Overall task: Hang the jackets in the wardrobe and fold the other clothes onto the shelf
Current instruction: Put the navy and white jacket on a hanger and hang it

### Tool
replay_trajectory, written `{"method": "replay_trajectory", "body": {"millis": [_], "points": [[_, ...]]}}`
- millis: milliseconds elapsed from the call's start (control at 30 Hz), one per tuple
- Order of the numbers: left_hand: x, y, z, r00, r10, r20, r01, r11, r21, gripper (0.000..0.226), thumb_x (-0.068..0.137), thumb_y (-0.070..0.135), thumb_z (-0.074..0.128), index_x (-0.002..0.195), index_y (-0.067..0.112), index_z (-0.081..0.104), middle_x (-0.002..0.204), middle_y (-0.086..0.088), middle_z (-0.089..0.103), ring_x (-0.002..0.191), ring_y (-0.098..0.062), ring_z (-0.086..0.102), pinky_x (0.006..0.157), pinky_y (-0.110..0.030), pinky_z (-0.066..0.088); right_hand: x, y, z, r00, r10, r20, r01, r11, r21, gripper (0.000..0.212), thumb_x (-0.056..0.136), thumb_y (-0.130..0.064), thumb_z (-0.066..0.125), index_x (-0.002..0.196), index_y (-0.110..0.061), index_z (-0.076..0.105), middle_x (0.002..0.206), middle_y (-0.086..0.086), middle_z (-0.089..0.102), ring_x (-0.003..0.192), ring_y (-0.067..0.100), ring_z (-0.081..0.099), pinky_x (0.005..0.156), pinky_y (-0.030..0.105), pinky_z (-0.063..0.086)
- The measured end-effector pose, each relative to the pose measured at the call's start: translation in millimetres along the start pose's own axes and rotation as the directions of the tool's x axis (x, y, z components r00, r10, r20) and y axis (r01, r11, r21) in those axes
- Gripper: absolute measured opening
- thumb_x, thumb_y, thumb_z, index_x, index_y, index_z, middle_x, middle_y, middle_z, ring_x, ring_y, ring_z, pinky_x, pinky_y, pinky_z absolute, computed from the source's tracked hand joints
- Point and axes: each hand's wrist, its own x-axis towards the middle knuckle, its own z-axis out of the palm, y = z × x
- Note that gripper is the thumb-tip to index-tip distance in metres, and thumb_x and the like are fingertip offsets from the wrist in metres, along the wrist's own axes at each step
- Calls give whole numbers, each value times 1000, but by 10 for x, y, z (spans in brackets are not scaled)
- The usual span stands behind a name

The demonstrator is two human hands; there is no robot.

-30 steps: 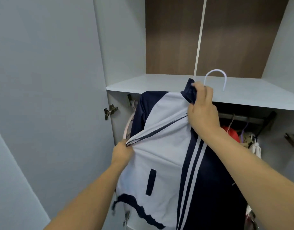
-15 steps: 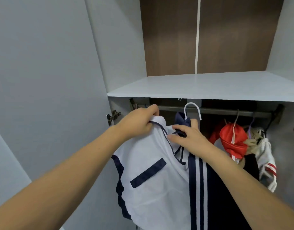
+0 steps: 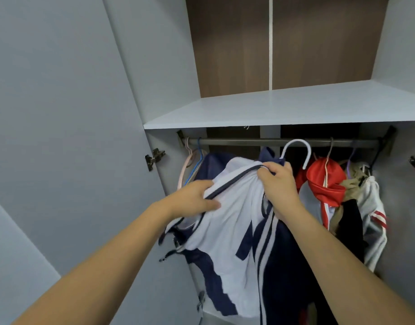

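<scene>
- Hook of white plastic hanger [image 3: 298, 150] just below and in front of grey metal rail [image 3: 260, 141], running left-right (not yet over it).
- Right hand [image 3: 278, 184] pinching navy-and-white zip jacket [image 3: 232, 221] collar directly under hook, nearer to rail.
- Left hand [image 3: 194, 198] gripping jacket's front edge, lower left.

Grey door [image 3: 61, 137] open; brown back panel [image 3: 230, 48].

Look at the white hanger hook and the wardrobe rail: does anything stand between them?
Nothing visible does. The white hanger hook sits just below and in front of the rail, at a bare stretch between the empty hangers and the red jacket. Both hands grip the navy-and-white jacket.
</scene>
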Motion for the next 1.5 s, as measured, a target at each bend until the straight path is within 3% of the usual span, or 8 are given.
{"method": "replay_trajectory", "body": {"millis": [267, 367, 500, 767, 1033, 1167, 1333, 1500], "points": [[-82, -436, 572, 921, -363, -139, 332, 921, -204, 11, 83, 9, 57, 91, 16, 56, 77, -3, 59, 65, -15, 55, 62, -28, 44, -117, 133, -35, 980, 137, -146, -121, 986, 116, 19, 93, -25, 54, 100, -16, 69, 128, -6, 35, 76, 0, 56, 61, 21, 41], [-12, -467, 387, 929, -254, -269, 314, 926, 209, 18, 88, 11, 50, 102, 21, 56, 96, -2, 63, 88, -27, 61, 73, -36, 50, -159, 264, -175, 987, 163, -13, -164, 981, -104, 15, 89, -29, 58, 103, -27, 64, 126, -7, 29, 80, 0, 49, 70, 23, 41], [99, -255, -44, 987, 107, -118, 28, 615, 788, 23, 91, 12, 48, 112, 19, 55, 104, -3, 56, 95, -28, 60, 60, -34, 34, -291, 391, -271, 975, 181, 129, -128, 931, -342, 46, 71, -56, 70, 114, -42, 58, 124, -19, 16, 82, 6, 46, 83, 27, 40], [361, 521, -279, 816, 421, 395, -481, 119, 868, 36, 87, 5, 50, 117, 21, 63, 107, 0, 60, 92, -25, 59, 83, -36, 41, -470, 292, -59, 951, -68, 301, 230, 807, -543, 90, 68, -60, 75, 143, -50, 27, 113, -20, 9, 99, 19, 54, 77, 31, 48], [310, 541, -281, 930, 365, 48, -304, 686, 661, 23, 87, 11, 57, 107, 16, 45, 77, -5, 61, 66, -25, 53, 50, -32, 30, -428, 308, -56, 951, -94, 294, 235, 839, -490, 52, 73, -53, 75, 120, -45, 54, 114, -18, 16, 89, 18, 58, 77, 31, 48], [323, 500, -207, 911, 410, -47, -276, 690, 669, 20, 88, 21, 59, 103, 17, 46, 72, -3, 62, 63, -27, 52, 54, -33, 29, -390, 322, 19, 963, -29, 268, 181, 805, -565, 17, 84, -42, 62, 87, -26, 57, 127, -2, 30, 76, 23, 55, 59, 26, 40], [328, 396, -137, 983, 183, -27, -102, 660, 744, 23, 82, 26, 57, 97, 24, 39, 67, 5, 51, 67, -24, 52, 74, -35, 33, -358, 380, 22, 993, 24, 112, 41, 836, -547, 34, 91, -36, 43, 59, -21, 43, 129, -4, 38, 59, 24, 52, 51, 28, 28], [228, 146, -68, 993, -50, -104, 93, 881, 464, 9, 83, 15, 54, 84, 19, 46, 80, 1, 56, 77, -22, 54, 60, -33, 41, -395, 404, 58, 999, 34, 19, -23, 905, -425, 38, 95, -32, 40, 60, -19, 46, 117, -8, 43, 56, 16, 52, 49, 28, 31]]}}
